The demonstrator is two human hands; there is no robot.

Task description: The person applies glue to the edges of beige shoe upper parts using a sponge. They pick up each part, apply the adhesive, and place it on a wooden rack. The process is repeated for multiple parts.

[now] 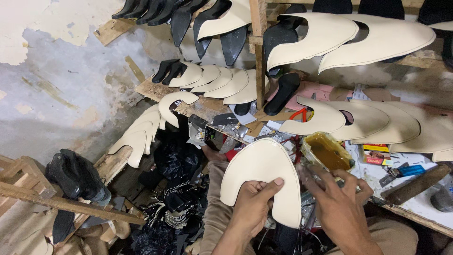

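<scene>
My left hand [252,208] grips a cream horseshoe-shaped shoe upper [262,172] from below, thumb pressed on its inner notch. My right hand [337,203] hovers beside the upper's right edge, fingers spread, close to an open tub of amber glue [327,152]. Whether the right fingers pinch a small tool is hidden. The tub sits on the cluttered workbench [415,203] just above that hand.
Rows of cream uppers [368,120] lie overlapped on the bench and on wooden racks [258,47]; black and cream pieces [325,35] hang higher up. A wooden-handled tool [417,184] and a blue lighter [412,170] lie to the right. Black plastic bags [177,163] and a dark shoe last [75,174] sit on the left.
</scene>
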